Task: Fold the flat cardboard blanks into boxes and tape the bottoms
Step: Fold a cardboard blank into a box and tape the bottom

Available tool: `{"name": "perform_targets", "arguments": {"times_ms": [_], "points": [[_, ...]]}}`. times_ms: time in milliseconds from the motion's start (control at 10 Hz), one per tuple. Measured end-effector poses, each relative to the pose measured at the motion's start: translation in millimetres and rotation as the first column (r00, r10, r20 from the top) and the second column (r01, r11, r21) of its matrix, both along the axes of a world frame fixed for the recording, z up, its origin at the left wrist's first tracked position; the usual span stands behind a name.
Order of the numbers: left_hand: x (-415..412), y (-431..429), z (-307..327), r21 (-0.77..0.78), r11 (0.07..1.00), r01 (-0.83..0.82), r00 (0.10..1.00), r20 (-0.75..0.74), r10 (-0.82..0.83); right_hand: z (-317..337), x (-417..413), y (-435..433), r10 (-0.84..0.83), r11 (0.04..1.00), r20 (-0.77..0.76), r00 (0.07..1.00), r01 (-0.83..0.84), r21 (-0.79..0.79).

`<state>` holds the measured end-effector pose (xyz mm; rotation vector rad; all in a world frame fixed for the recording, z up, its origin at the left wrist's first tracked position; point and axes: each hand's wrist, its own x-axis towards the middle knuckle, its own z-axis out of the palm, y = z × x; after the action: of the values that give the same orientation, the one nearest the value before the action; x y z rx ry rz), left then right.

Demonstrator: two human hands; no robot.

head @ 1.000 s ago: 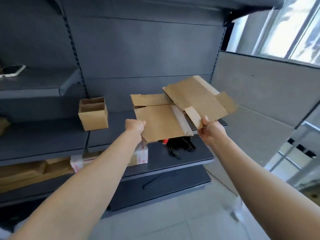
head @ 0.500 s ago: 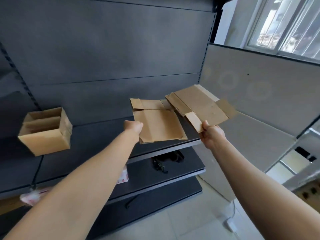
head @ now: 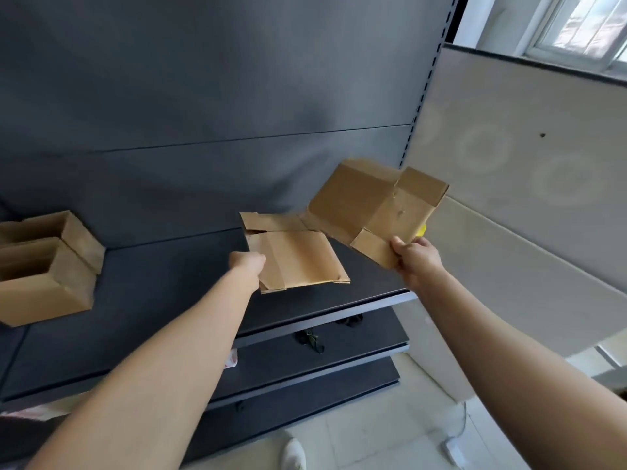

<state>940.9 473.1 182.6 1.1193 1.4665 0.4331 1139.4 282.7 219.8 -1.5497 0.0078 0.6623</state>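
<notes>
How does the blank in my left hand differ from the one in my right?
The left blank lies flat on the shelf; the right blank is raised and tilted. The left blank is collapsed; the right blank bends open at its creases. Both are brown cardboard, gripped at one edge by left hand and right hand.

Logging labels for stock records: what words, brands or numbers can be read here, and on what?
No text is readable.
Plain cardboard, no print seen: right blank, left blank, boxes.
Too blurred to read: marks on the red-and-white wrap.
</notes>
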Motion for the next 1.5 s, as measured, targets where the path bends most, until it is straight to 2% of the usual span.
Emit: {"name": "perform_targets", "arguments": {"times_ms": [200, 300, 400, 500, 600, 700, 800, 900, 1000, 1100, 1200, 1300, 1400, 1500], "points": [[23, 34, -27, -0.028, 0.998, 0.057, 0.994, -0.090, -0.059, -18, 26, 27, 0.013, 0.999, 0.092, 0.996, -0.009, -0.041], [23, 49, -37, -0.039, 0.992, 0.117, 0.973, -0.194, -0.122, -26, 31, 35, 0.019, 0.997, 0.148, 0.989, -0.007, -0.081], [38, 69, -48, 0.023, 0.992, 0.128, 0.925, -0.364, -0.111, -29, 36, 43, 0.028, 0.996, 0.190, 0.981, -0.013, -0.084], [61, 69, -19, 0.234, 0.953, 0.194, 0.932, -0.347, -0.104, -27, 44, 52, 0.055, 0.994, 0.246, 0.968, -0.031, -0.102], [96, 56, 23, 0.304, 0.922, 0.239, 0.967, 0.014, -0.255, -24, 56, 56, 0.069, 0.994, 0.276, 0.959, -0.043, -0.097], [124, 50, 55, 0.223, 0.950, 0.221, 0.935, 0.230, -0.271, -17, 69, 54, 0.126, 0.990, 0.299, 0.946, -0.100, -0.101], [141, 52, 75, 0.152, 0.978, 0.146, 0.937, 0.295, -0.185, -8, 85, 47, 0.226, 0.973, 0.304, 0.926, -0.197, -0.123], [149, 55, 80, 0.034, 0.991, 0.127, 0.952, 0.275, -0.131, -3, 104, 33, 0.309, 0.951, 0.279, 0.909, -0.290, -0.109], [159, 48, 76, 0.002, 0.992, 0.129, 0.968, 0.218, -0.127, -3, 122, 21, 0.480, 0.874, 0.262, 0.837, -0.433, -0.220], [174, 35, 76, 0.044, 0.988, 0.150, 0.965, 0.209, -0.156, -5, 137, 17, 0.636, 0.740, 0.171, 0.752, -0.533, -0.410], [187, 21, 72, 0.049, 0.980, 0.194, 0.960, 0.198, -0.200, 1, 146, 16, 0.648, 0.669, 0.019, 0.761, -0.557, -0.492], [192, 14, 69, 0.042, 0.981, 0.192, 0.962, 0.191, -0.196, 5, 158, 13, 0.667, 0.598, -0.138, 0.732, -0.636, -0.487], [191, 11, 69, 0.029, 0.985, 0.169, 0.962, 0.214, -0.171, 19, 165, 7, 0.673, 0.616, -0.221, 0.706, -0.700, -0.361], [189, 6, 70, -0.003, 0.981, 0.195, 0.962, 0.196, -0.191, 31, 169, 4, 0.637, 0.703, -0.225, 0.737, -0.675, -0.223]]}}
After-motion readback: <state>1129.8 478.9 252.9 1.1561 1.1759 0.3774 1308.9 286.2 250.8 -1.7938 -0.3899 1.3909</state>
